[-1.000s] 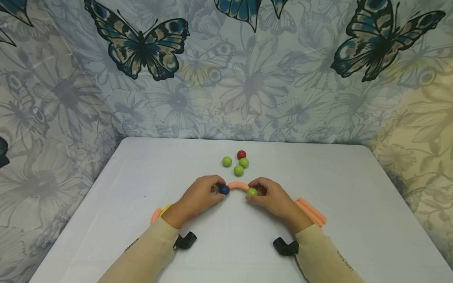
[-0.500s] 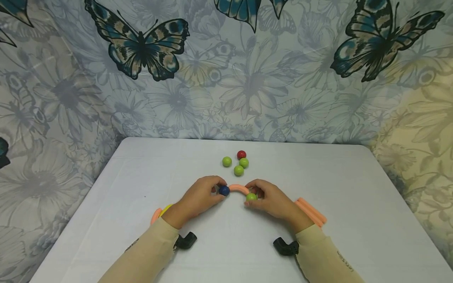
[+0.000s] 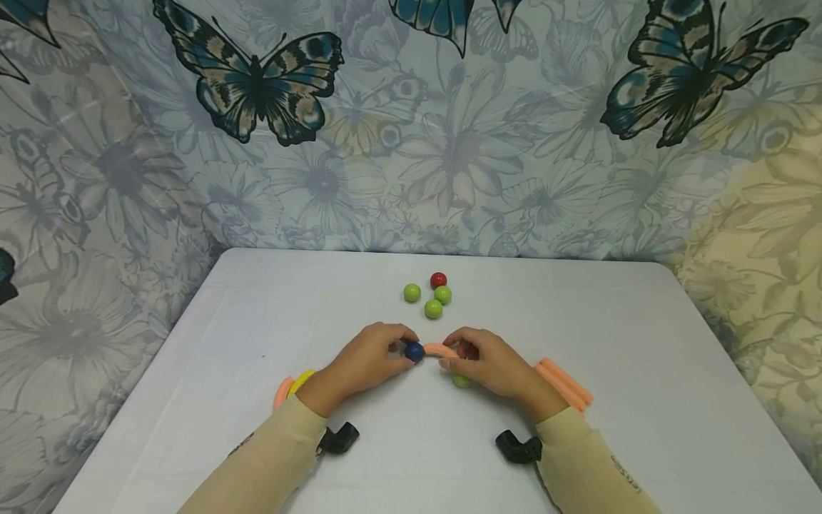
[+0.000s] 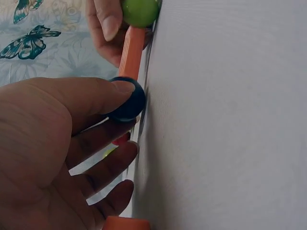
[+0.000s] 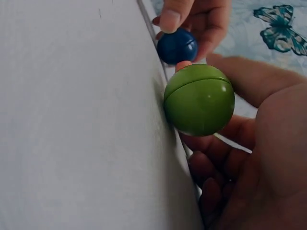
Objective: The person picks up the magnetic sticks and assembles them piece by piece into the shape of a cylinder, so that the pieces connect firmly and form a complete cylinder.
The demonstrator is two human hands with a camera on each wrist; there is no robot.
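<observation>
My left hand (image 3: 372, 359) pinches a dark blue ball (image 3: 414, 351) between thumb and forefinger. From that ball an orange curved rod (image 3: 439, 350) runs right to my right hand (image 3: 481, 360), whose thumb and fingertips grip it. At the rod's right end is a green ball (image 5: 199, 99), in front of the fingers in the right wrist view. The head view shows this green ball partly hidden under the right hand. In the left wrist view the orange rod (image 4: 132, 52) spans between the blue ball (image 4: 128, 99) and the green ball (image 4: 140, 12).
Beyond the hands lie a red ball (image 3: 438, 280) and several green balls (image 3: 433, 308). Orange rods (image 3: 565, 384) lie by the right forearm. A yellow curved piece (image 3: 300, 383) and an orange piece (image 3: 283, 392) lie beside the left wrist. A patterned backdrop stands behind the white table (image 3: 308, 285).
The green ball has swung toward the person, under my right hand, whose fingers have shifted from it onto the rod. The left hand with the blue ball has moved slightly right and nearer.
</observation>
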